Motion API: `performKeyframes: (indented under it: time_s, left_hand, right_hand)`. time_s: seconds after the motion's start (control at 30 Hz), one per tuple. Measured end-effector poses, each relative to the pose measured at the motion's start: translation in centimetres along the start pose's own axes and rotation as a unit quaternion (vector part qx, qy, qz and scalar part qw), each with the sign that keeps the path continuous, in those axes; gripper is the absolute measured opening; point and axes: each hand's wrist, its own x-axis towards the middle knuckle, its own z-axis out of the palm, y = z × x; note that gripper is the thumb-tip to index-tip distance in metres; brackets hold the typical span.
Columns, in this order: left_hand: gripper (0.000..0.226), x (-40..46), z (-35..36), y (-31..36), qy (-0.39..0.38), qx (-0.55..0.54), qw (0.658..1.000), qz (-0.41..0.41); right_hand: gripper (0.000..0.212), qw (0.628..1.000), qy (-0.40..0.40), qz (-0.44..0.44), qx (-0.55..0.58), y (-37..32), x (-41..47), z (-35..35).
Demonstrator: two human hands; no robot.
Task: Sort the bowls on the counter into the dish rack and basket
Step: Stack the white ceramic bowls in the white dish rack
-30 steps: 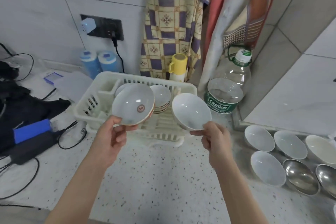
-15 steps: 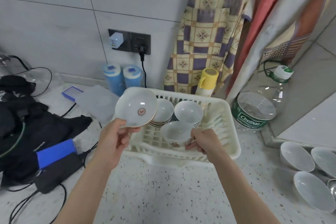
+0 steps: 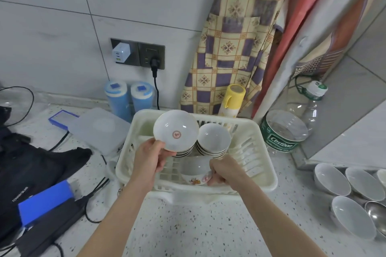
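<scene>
A cream plastic dish rack (image 3: 261, 165) stands on the speckled counter. My left hand (image 3: 150, 158) grips the rim of a white bowl with a red emblem (image 3: 175, 130), tilted above the left stack of bowls (image 3: 184, 152). A second stack of white bowls (image 3: 213, 140) stands beside it in the rack. My right hand (image 3: 224, 171) holds a white bowl with an orange pattern (image 3: 195, 172) low inside the rack's front part. Several white bowls (image 3: 332, 179) and a steel bowl (image 3: 377, 215) wait on the counter at right.
A large clear water bottle (image 3: 286, 129) stands right of the rack, a yellow-capped bottle (image 3: 232, 98) behind it. Two blue canisters (image 3: 129, 98), a clear lidded box (image 3: 100, 129), a black bag (image 3: 31, 165) and cables lie at left. Cloths hang at the back.
My right hand has lowered its bowl from in front of the rack down into the rack's front part. My left hand has carried the emblem bowl over the left stack.
</scene>
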Motion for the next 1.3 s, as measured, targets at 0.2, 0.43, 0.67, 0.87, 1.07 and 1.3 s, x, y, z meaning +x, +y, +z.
performKeyframes:
  time_s: [0.2, 0.43, 0.67, 0.87, 1.07, 1.3]
  left_hand:
    - [0.021, 0.6, -0.4, -0.9, 0.017, -0.015, 1.0, -0.007]
    - [0.021, 0.3, -0.2, -2.0, 0.028, 0.049, 0.998, 0.028]
    - [0.022, 0.9, 0.1, -1.9, 0.041, 0.038, 0.998, -0.012]
    - [0.028, 0.9, 0.1, -1.8, 0.056, 0.023, 0.998, -0.01]
    - [0.032, 1.0, 0.1, -1.8, 0.051, 0.03, 0.998, -0.015]
    - [0.029, 1.0, 0.3, -1.9, 0.042, 0.039, 0.998, -0.03]
  right_hand:
    - [0.014, 0.999, -0.014, 0.006, -0.028, 1.0, 1.3, 0.8]
    - [0.009, 0.998, -0.011, 0.004, -0.069, 1.9, 1.9, 1.1]
    - [0.004, 0.994, -0.021, 0.017, -0.106, 2.3, 2.8, 1.4]
    - [0.006, 0.983, -0.021, 0.019, -0.181, 2.4, 3.2, 1.8]
    - [0.005, 0.977, -0.025, 0.011, -0.211, 2.5, 3.3, 2.1]
    - [0.007, 0.966, -0.011, 0.002, -0.26, 2.7, 3.2, 2.2]
